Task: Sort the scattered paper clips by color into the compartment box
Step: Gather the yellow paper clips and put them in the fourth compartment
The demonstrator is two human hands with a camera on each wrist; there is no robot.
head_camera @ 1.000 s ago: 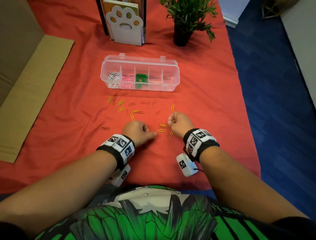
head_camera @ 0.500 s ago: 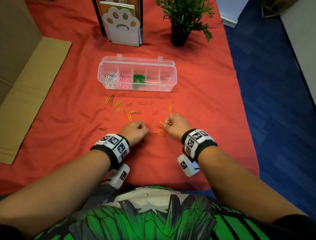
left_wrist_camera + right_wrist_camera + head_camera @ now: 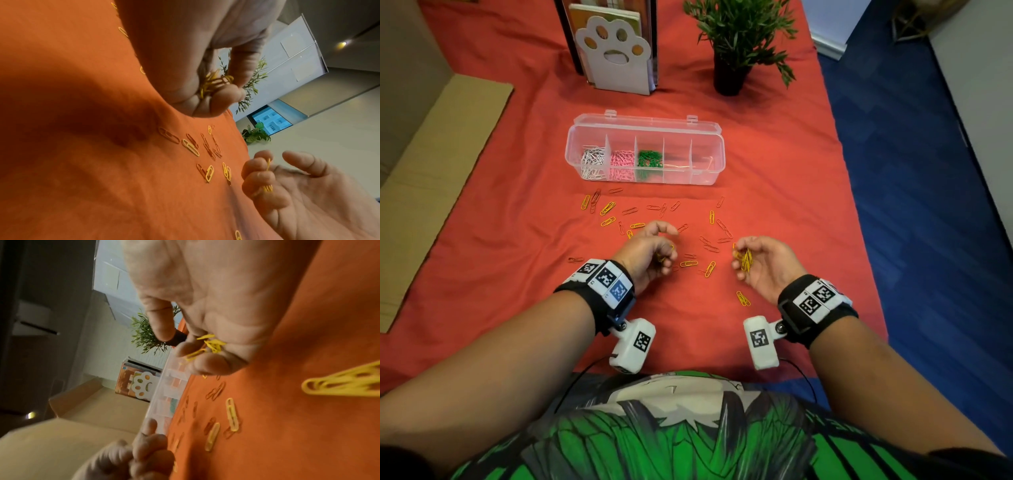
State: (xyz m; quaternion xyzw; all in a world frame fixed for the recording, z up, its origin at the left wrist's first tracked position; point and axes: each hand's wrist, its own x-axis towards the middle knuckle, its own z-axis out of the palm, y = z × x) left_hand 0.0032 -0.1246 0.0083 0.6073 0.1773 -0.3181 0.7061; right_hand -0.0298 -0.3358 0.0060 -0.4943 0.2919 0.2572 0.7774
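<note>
Both hands hover near the scattered clips (image 3: 690, 263), well short of the compartment box (image 3: 644, 150); the left hand (image 3: 650, 251) and the half-open right hand (image 3: 763, 262) each cup yellow clips (image 3: 746, 260) (loosely), so some may spill in carrying.

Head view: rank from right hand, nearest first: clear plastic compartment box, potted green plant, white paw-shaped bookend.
From the right hand, which holds yellow paper clips:
1. Clear plastic compartment box, ahead and left, mid-table.
2. Potted green plant, straight ahead, far edge.
3. White paw-shaped bookend, far edge, further left.
</note>
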